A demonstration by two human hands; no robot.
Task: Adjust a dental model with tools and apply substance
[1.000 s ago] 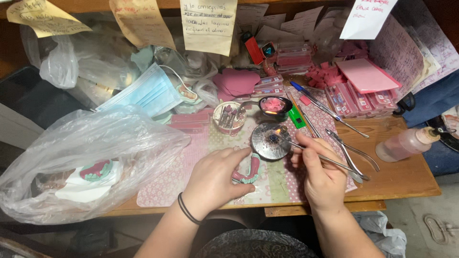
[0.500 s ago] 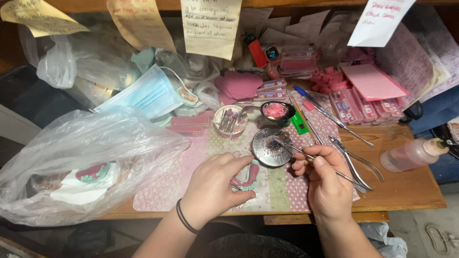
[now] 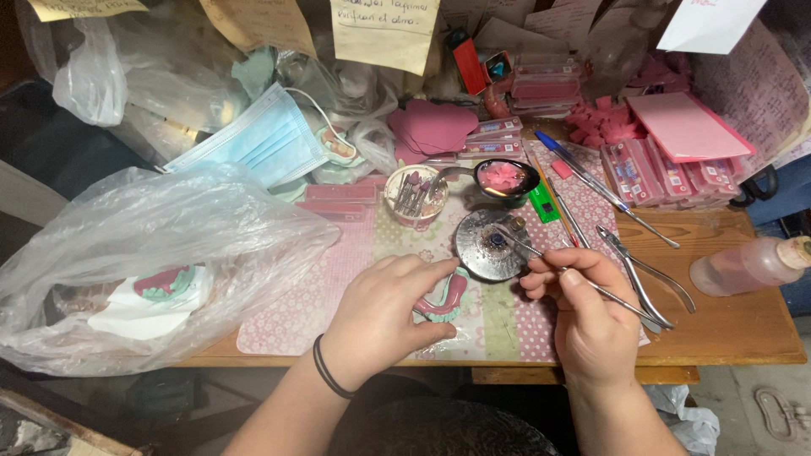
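**Wax Picked Up for a Denture Base at a Crowded Bench**

Pinned to the pink patterned mat (image 3: 338, 295) near the desk's front edge: one pink wax denture base (image 3: 443, 300), held under the curled fingers of the left hand (image 3: 380, 317), thumb and fingertips closed against it. Pinched shut between thumb and fingers of the right hand (image 3: 591, 317): one slim metal wax instrument (image 3: 549, 263), tip resting in the single round metal dish (image 3: 490, 245) just beside the denture base. Judged step in hand: loading the tip from the dish. Called for next, by this reading: a short, steady carry of the tip to the base, left-hand grip unmoved.

Counted outward: one small bowl of pink wax (image 3: 505, 177) and one cup of burs (image 3: 412, 194) behind the dish; one green lighter (image 3: 543, 203); one blue pen (image 3: 566, 156); one pair of pliers (image 3: 638, 270) lying right of the working hand; one squeeze bottle (image 3: 748, 263) on its side at the desk's right end. Farther left, one blue face mask (image 3: 253, 139) and one large clear plastic bag (image 3: 144, 253) with a second denture cast (image 3: 160, 287) showing through it. Pink trays at the back too heaped to count.
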